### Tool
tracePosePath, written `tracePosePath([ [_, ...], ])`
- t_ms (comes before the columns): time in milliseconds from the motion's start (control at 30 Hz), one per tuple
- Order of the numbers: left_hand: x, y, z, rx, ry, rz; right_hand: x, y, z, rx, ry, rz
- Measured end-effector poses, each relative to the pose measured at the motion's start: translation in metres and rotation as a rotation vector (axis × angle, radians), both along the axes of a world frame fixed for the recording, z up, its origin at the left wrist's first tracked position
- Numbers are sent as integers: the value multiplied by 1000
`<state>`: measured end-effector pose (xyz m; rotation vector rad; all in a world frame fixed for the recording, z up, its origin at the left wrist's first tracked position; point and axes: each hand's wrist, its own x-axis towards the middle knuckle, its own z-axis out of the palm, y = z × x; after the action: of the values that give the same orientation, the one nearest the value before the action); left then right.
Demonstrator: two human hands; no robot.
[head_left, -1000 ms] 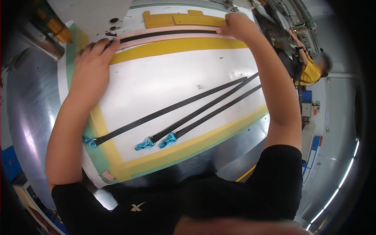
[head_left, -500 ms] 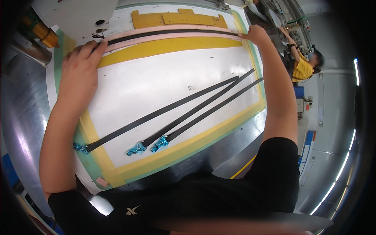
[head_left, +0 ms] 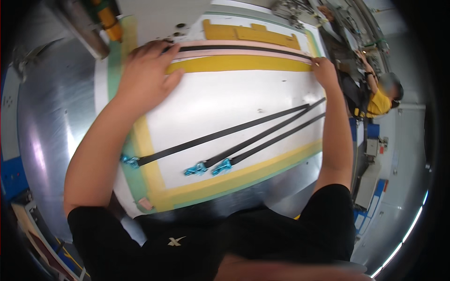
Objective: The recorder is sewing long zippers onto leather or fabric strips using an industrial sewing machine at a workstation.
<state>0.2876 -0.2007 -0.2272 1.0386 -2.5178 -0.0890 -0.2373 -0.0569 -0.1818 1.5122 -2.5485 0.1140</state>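
A long narrow black strap (head_left: 243, 48) lies along a pink strip (head_left: 206, 44) at the far side of the work board. My left hand (head_left: 150, 77) rests at the strap's left end, its fingers laid over the end and its thumb stretched out apart. At the right end, my right hand (head_left: 324, 72) has its fingers closed on the strap's tip. A mustard-yellow strip (head_left: 248, 63) runs just nearer than the pink one. Closer to me lie several black straps (head_left: 225, 129), their left ends bundled in crinkled shiny blue wrapping (head_left: 196, 169).
Notched yellow templates (head_left: 253, 35) lie beyond the pink strip. Yellow and green tape (head_left: 187, 193) edges the white board. Machine parts (head_left: 108, 23) stand at far left. A person in a yellow top (head_left: 378, 102) works at the right.
The whole view has shifted, so the board sits further right. My left thumb has spread away from the strap end. My right hand stays at the right end.
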Motion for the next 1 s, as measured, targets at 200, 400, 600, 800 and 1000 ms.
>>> tracePosePath([
  [200,-1,8,1,-60,48,-30,108,-57,27,249,-131,-24],
  [400,-2,22,10,-181,-3,-75,280,-89,-15,-170,-335,639],
  [600,-4,30,16,-177,-35,-92,301,-83,-24,-125,-191,693],
  [800,-7,28,15,-186,-53,-108,296,-85,-27,-170,-222,714],
  [1000,-5,31,20,-217,-85,-98,291,-88,-30,-208,-222,749],
])
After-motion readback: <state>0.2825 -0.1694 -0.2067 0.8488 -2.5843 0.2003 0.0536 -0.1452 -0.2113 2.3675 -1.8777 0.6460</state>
